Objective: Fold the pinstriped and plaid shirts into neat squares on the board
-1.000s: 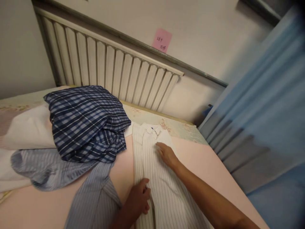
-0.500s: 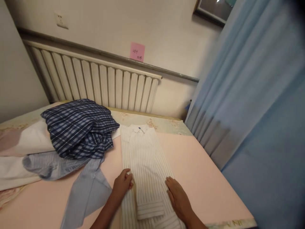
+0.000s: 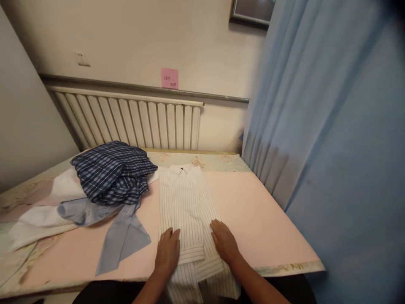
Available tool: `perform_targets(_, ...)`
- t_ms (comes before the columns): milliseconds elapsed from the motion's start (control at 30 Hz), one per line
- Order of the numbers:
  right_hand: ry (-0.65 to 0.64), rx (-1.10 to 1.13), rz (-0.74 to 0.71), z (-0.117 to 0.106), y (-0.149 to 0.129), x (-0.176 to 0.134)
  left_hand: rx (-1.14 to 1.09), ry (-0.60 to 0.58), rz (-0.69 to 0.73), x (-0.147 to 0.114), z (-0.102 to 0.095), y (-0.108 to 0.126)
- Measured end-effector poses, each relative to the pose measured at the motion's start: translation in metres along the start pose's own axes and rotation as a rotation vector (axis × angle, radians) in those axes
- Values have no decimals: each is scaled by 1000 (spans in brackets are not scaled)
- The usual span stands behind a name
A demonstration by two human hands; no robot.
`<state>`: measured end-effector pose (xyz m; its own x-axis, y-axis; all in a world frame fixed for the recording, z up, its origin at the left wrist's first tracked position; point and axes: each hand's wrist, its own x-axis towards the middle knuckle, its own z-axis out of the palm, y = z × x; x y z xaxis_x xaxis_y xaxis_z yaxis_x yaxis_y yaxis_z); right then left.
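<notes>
Currently resting left fingers (image 3: 168, 233) and right fingers (image 3: 216, 224), loosely open, on a striped shirt (image 3: 186, 202), with heaped clothes (image 3: 114, 173) beyond the left.

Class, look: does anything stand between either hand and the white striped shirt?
Nothing visible does: the left hand and right hand both appear to rest on the white striped shirt. The checked cloth lies off to its left.

Got plaid cloth (image 3: 112, 173) kinda heaped by the far left corner of the pink surface (image 3: 272, 223), pale-blue cloth (image 3: 122, 245) nearer the front edge, radiator (image 3: 136, 120) past the back.
</notes>
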<state>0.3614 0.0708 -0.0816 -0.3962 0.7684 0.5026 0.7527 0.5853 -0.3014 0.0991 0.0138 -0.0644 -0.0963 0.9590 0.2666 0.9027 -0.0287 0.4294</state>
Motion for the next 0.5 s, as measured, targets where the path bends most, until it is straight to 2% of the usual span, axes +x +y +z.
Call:
perform_targets(100,31,13,-1,2,1,-1,63,14,-5,-15,2,0)
perform_targets(200,40,24,-1,2,2,-1,-31,36,-17,-22,0,-5)
perform_targets(267,33,31,3,2,2,-2,-124,91,-47,-26,-5,-10)
perform_targets(400,42,45,9,2,2,-2,-279,214,-214,-48,-18,-21)
perform_targets(500,63,59,5,2,3,-3,-405,170,-358,-77,-25,-24)
